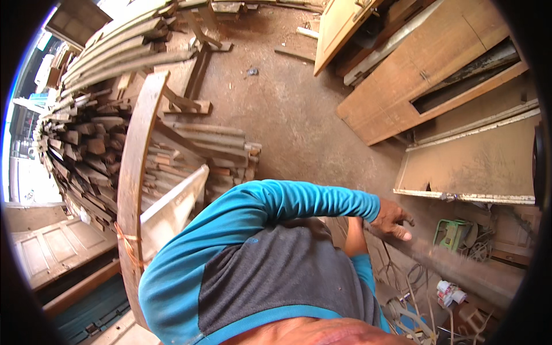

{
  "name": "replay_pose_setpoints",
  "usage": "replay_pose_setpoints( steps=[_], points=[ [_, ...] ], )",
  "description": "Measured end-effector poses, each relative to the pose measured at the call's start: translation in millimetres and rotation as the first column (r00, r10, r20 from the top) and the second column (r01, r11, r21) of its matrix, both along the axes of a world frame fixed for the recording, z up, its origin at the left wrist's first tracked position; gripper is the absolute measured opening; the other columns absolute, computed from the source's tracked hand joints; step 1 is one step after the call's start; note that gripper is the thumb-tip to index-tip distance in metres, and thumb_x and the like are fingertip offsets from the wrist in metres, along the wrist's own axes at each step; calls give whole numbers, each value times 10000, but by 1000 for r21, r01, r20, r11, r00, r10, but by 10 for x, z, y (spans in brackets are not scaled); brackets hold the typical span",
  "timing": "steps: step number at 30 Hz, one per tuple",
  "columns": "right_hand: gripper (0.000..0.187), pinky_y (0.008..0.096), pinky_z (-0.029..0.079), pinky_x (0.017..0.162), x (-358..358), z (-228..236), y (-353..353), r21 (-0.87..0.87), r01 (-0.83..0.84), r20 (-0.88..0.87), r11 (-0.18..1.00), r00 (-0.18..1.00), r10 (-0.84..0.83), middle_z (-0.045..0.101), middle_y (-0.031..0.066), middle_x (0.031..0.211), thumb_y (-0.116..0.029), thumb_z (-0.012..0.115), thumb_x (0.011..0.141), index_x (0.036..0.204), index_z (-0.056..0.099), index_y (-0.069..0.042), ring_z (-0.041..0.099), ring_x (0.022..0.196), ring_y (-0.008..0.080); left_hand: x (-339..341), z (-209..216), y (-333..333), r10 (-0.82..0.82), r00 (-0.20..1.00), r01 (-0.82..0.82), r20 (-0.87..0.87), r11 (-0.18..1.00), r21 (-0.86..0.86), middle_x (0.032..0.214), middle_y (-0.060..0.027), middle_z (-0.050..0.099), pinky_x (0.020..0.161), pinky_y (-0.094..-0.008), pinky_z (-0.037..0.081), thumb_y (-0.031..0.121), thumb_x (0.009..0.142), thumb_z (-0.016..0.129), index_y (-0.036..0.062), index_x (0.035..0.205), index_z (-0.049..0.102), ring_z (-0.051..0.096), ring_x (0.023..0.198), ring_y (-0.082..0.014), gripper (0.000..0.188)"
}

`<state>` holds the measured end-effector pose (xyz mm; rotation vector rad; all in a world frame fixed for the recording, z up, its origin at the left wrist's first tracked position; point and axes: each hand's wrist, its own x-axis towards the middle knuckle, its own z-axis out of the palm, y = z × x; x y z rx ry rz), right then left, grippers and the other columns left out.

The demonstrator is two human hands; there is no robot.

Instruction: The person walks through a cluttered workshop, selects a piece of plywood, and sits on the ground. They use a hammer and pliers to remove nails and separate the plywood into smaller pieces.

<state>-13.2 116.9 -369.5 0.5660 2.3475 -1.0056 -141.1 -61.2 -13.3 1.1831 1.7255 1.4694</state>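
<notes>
My left arm, in a teal sleeve, crosses my body to the right. My left hand [393, 221] is over the near end of a long wooden plank [460, 269], with its fingers loosely apart. I cannot tell whether it touches the wood. The plank slants away to the lower right and is smeared by motion. My bare right forearm [355, 242] rises below the left sleeve. Its hand is mostly hidden behind the left forearm, close to the plank's near end, so its grip does not show.
Stacked timber [86, 149] fills the left side, beside an upright board [135, 172] with orange string tied round it. Wooden door panels [414, 75] lean at the upper right. A green metal frame [451, 233] and tangled metal rods stand at the lower right. Brown floor [287, 109] lies ahead.
</notes>
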Motion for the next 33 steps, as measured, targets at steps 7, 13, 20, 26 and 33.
replay_pose_setpoints(
  steps=[7, 13, 20, 26, 33],
  points=[
    [483, 458, 517, 891, -320, 49, -377, 16, 254, 158, 967, 954, -253, 700, 219, 1125, -357, 703, 892, 1224, 639, -12, 663, 1063, 406, -1026, -311, -662, -209, 978, 195, -20, 939, -284, 1234, -275, 652, 995, -484, 498, 674, 961, 495, -25, 1339, 563, 620, 1168, -429, 798],
    [466, 457, 523, 868, -1305, -179, -795, -14, 223, 185, 975, 959, -217, 711, 209, 1087, -366, 702, 891, 1187, 652, -11, 673, 1036, 401, -2132, -562, -961, -145, 989, 144, 7, 967, -208, 1221, -264, 663, 976, -481, 510, 672, 949, 526, -6, 1316, 585, 633, 1153, -410, 773],
    [449, 457, 530, 843, -3053, -468, -1300, -20, 52, 241, 998, 969, -46, 724, 197, 1042, -375, 701, 888, 1144, 667, -9, 684, 1004, 394, -3792, -1196, -2019, 129, 992, -119, -3, 901, -417, 1231, -254, 663, 1006, -476, 491, 619, 950, 566, 6, 1361, 558, 623, 1161, -421, 738],
    [437, 457, 536, 821, -4529, -539, -1503, 15, -232, 146, 973, 963, 227, 736, 187, 1004, -384, 700, 887, 1107, 679, -7, 693, 977, 389, -4386, -3087, -4349, 519, 828, -454, -214, 395, -799, 1188, -229, 685, 952, -473, 513, 539, 893, 644, 54, 1271, 640, 642, 1126, -412, 616],
    [444, 388, 536, 779, -7514, -153, -3245, -92, -395, -150, 914, 913, 380, 726, 173, 912, -336, 730, 888, 1124, 667, 34, 695, 869, 268, -3789, -3344, -5914, 983, 154, -498, -101, -11, -867, 1117, -295, 684, 963, -492, 490, 532, 944, 555, -43, 1101, 719, 646, 1112, -438, 618]
  ],
)
